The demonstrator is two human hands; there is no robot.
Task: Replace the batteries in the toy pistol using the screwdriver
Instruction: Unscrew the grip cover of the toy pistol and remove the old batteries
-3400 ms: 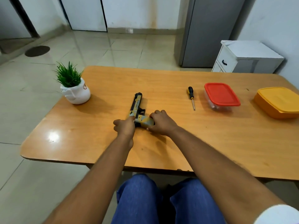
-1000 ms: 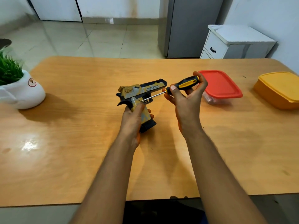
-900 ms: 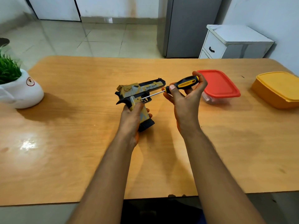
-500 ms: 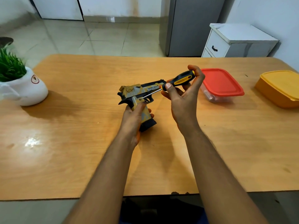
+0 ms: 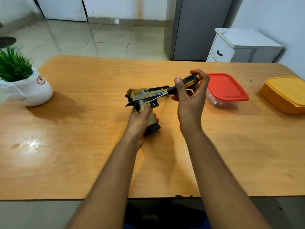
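While gripped — toy pistol within left fingers.

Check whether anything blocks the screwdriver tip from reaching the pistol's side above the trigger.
Nothing visible does. The right hand holds the screwdriver, and its tip already rests against the toy pistol, which the left hand grips by the handle. Neither hand's fingers cross the shaft.

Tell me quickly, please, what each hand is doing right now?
Left hand: closed around the toy pistol grip.
Right hand: closed on the screwdriver, tip against the pistol.
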